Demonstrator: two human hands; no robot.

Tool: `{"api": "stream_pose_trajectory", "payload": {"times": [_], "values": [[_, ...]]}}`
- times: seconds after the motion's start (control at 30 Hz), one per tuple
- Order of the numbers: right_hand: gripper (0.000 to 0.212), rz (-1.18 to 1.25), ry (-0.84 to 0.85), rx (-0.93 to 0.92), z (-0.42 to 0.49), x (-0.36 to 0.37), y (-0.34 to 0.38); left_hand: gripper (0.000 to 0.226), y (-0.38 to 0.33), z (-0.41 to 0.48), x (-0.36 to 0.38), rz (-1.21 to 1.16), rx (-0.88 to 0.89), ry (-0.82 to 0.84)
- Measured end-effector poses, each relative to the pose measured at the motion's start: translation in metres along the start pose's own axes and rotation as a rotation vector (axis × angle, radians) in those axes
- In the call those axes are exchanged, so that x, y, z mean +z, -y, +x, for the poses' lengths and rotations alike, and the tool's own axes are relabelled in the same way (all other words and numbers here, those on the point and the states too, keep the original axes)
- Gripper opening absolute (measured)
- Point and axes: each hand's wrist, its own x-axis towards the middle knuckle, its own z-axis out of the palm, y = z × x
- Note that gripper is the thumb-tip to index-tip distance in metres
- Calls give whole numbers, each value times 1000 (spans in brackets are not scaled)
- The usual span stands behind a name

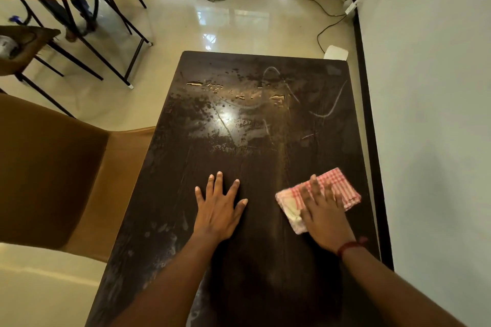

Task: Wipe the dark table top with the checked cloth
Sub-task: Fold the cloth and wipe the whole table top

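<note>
Right hand [323,211] atop checked cloth [343,185]

The left hand [219,207] is lying flat, palm down, with its fingers straight and spread. The right hand [325,214] is pressing palm down, fingers straight, on the checked cloth [341,182], and both forearms are reaching forward from below.

The forearms [170,281] are bare, and a red thread band [350,246] circles the right hand's [325,211] wrist.
</note>
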Motion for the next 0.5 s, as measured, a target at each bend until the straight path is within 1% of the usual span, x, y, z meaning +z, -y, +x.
{"api": "stream_pose_trajectory", "payload": {"times": [0.07, 0.1, 0.13, 0.17, 0.2, 0.3, 0.33, 0.37, 0.4, 0.5], "values": [[73, -48, 54, -147, -14, 1, -8, 61, 2, -5, -2, -17, -14, -17], [73, -59, 60, -195, -14, -1, -17, 61, 5, -10, -4, -25, -23, -26], [70, -62, 56, -201, -10, -4, -26, 61, 9, -16, -5, -28, -30, -35], [66, -47, 48, -151, -4, -5, -30, 60, 16, -22, -6, -24, -37, -41], [62, -5, 23, -55, 2, -6, -29, 60, 23, -29, -7, -19, -47, -45], [57, 109, -136, 253, 15, 0, 7, 59, 44, -50, -7, -17, -100, -49], [57, 132, -153, 305, 14, 3, 26, 59, 51, -59, -6, -20, -121, -42], [57, 144, -148, 309, 11, 7, 45, 57, 57, -68, -5, -26, -141, -36], [58, 141, -139, 271, 5, 11, 64, 56, 63, -75, -4, -33, -157, -32], [59, 66, -94, 47, -24, 29, 127, 53, 78, -100, -3, -28, -173, -28]]}}
